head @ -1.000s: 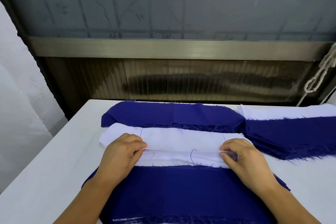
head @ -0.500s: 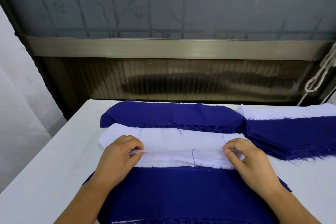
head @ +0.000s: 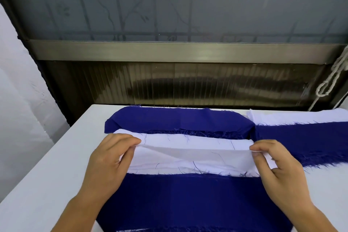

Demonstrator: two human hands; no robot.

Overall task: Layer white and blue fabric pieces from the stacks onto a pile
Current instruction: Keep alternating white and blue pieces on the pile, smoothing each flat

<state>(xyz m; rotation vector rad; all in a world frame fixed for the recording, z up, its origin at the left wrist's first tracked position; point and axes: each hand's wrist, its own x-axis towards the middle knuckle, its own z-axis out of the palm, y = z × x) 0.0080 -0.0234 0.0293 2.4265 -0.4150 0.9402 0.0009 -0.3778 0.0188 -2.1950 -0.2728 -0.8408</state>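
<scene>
Pinching its two ends, a white piece [head: 188, 153] is held by the left hand [head: 111, 158] and right hand [head: 275, 164], lifted just above the white stack [head: 190, 169], beyond the blue pile [head: 188, 199].

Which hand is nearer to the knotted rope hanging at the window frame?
The right hand. It pinches the right end of the top white piece, below and left of the rope. The left hand grips the opposite end, much farther away.
</scene>
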